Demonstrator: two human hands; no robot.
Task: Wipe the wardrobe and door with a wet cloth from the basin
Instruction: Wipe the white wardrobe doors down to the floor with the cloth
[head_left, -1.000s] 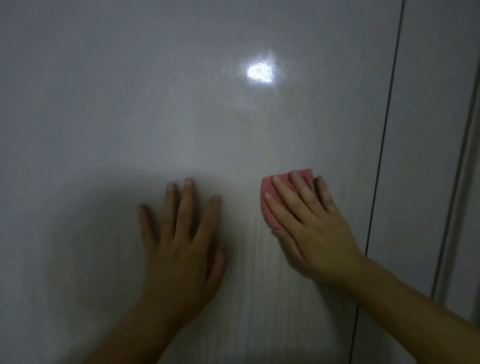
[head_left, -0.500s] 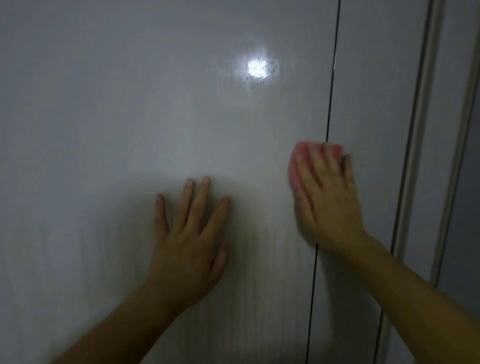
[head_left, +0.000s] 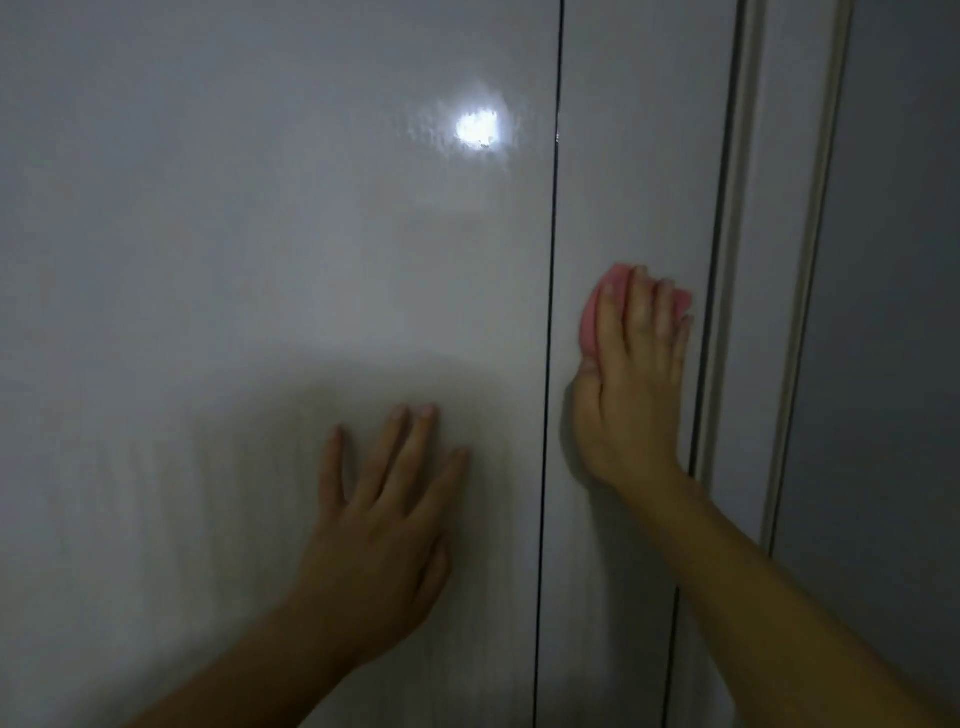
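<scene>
A glossy white wardrobe panel (head_left: 234, 260) fills the left and middle of the head view, with a light reflection near its top. A dark vertical seam (head_left: 549, 312) splits it from a narrower white panel (head_left: 639, 156) on the right. My right hand (head_left: 631, 384) lies flat with straight fingers on a folded pink cloth (head_left: 592, 317) and presses it against the narrow panel. Most of the cloth is hidden under the fingers. My left hand (head_left: 384, 530) rests flat on the wide panel, fingers spread, left of the seam.
A pale vertical frame strip (head_left: 732, 260) runs just right of the cloth. A second strip (head_left: 810, 260) stands further right, then a darker grey surface (head_left: 904, 312). The lower wide panel looks faintly streaked.
My right hand has slid the pink cloth rightward across the seam onto the narrow panel. The view has panned right. My left hand stays flat on the wide panel.
</scene>
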